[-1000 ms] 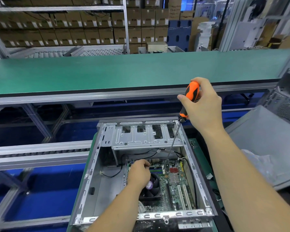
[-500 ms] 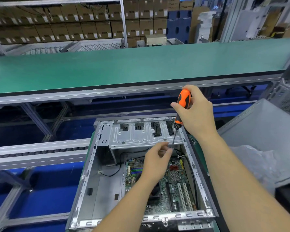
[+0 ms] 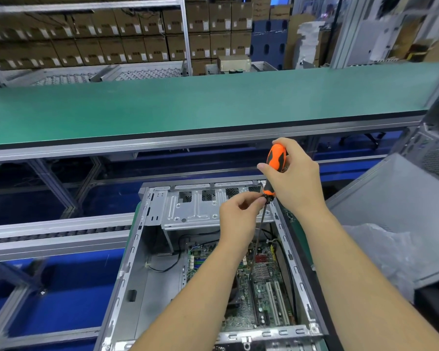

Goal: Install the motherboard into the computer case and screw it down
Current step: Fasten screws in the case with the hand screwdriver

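An open grey computer case (image 3: pixel 137 252) lies below me with the green motherboard (image 3: pixel 266 295) inside it on the right. My right hand (image 3: pixel 294 181) grips the orange and black handle of a long screwdriver (image 3: pixel 275 160), held nearly upright over the case's far right corner. The thin shaft runs down to the board, and its tip sits near the red component. My left hand (image 3: pixel 238 216) is raised above the case and pinches the shaft just under the handle. My left forearm hides the board's middle.
A silver drive cage (image 3: pixel 193 209) spans the far end of the case. A long green workbench (image 3: pixel 188 107) runs beyond. A grey case panel (image 3: pixel 395 214) and clear plastic bag (image 3: pixel 380 252) lie to the right. A roller conveyor rail (image 3: pixel 56 236) sits left.
My left hand lifted off the motherboard and rose to the screwdriver shaft, now pinching it below the handle. The right hand with the screwdriver shifted slightly.
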`<action>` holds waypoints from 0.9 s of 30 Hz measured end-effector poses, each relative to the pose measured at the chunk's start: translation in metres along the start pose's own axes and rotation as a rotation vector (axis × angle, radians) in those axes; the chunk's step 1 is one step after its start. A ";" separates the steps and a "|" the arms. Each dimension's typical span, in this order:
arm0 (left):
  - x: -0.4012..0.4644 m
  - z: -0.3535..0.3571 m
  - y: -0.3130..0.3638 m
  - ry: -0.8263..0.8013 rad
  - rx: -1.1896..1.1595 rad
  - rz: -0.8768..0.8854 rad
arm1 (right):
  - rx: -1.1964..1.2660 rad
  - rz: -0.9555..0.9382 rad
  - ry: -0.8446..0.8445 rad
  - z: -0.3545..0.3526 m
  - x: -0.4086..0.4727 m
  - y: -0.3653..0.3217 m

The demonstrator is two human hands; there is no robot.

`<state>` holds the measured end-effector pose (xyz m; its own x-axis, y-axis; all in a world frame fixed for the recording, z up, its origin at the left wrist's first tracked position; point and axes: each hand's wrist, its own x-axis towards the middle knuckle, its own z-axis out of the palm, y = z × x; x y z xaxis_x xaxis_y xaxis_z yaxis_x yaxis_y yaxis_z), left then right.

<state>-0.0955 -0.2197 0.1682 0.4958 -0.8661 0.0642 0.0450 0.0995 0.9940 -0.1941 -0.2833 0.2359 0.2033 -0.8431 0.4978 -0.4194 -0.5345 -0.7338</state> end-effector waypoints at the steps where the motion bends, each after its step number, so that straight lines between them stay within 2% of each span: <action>1: 0.000 0.000 0.000 -0.002 -0.035 -0.016 | -0.001 0.001 0.003 0.000 0.000 0.000; 5: -0.001 -0.001 0.000 -0.003 -0.170 -0.091 | 0.014 0.017 0.002 0.001 0.001 -0.001; 17: 0.001 -0.003 -0.005 0.047 -0.250 -0.149 | 0.005 0.047 -0.040 0.006 -0.005 -0.009; 22: 0.005 -0.011 -0.013 0.062 -0.461 -0.258 | 0.013 0.038 0.021 0.000 -0.002 -0.010; 24: 0.005 -0.020 -0.022 0.045 -0.408 -0.277 | 0.005 0.031 0.054 -0.007 0.002 -0.010; 27: 0.003 -0.037 -0.042 0.038 -0.204 -0.312 | 0.012 0.039 0.128 -0.019 0.009 -0.013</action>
<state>-0.0643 -0.2085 0.1233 0.4624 -0.8519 -0.2461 0.3692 -0.0674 0.9269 -0.2036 -0.2832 0.2586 0.0723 -0.8492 0.5231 -0.4139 -0.5027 -0.7590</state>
